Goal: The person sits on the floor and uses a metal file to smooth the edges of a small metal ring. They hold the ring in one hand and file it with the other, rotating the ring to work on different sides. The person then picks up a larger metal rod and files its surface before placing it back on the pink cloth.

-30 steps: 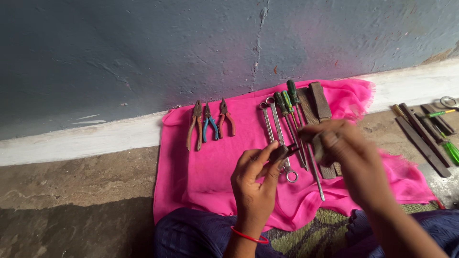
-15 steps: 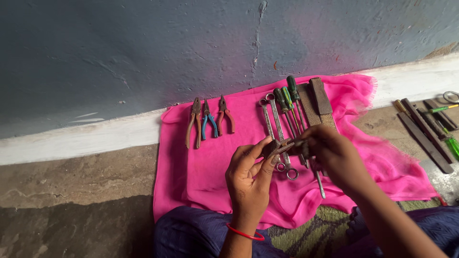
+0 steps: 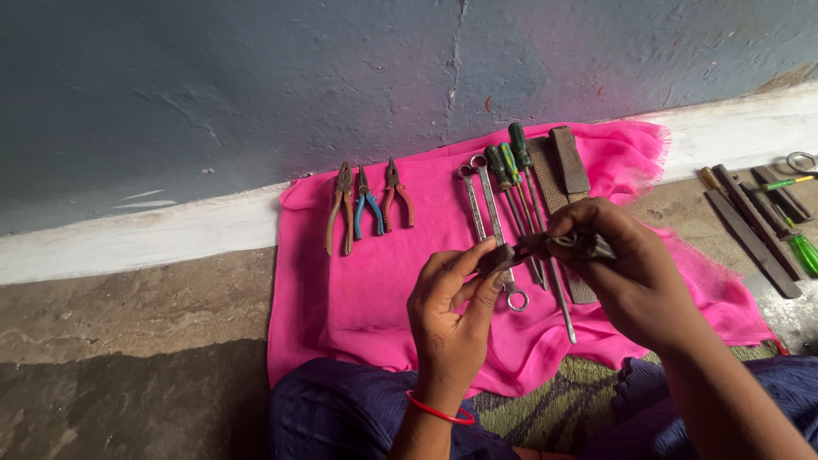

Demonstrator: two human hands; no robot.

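Note:
Both of my hands hold one small dark metal tool (image 3: 532, 247) above a pink cloth (image 3: 383, 281). My left hand (image 3: 450, 315), with a red band at the wrist, pinches its left end between thumb and fingers. My right hand (image 3: 626, 268) wraps around its right end. On the cloth under my hands lie two spanners (image 3: 486, 200), several green-handled screwdrivers (image 3: 511, 162) and two flat files (image 3: 569, 160). Three pliers (image 3: 366, 209) lie in a row at the cloth's left.
A blue-grey wall with a white base strip (image 3: 128, 243) runs behind the cloth. More files and a green-handled screwdriver (image 3: 801, 251) lie on the bare floor at the right. My knees in dark blue fabric (image 3: 341, 417) are at the bottom edge.
My hands have come closer together and a little lower. My right hand has closed more tightly over the tool's right end, and the left now pinches the other end.

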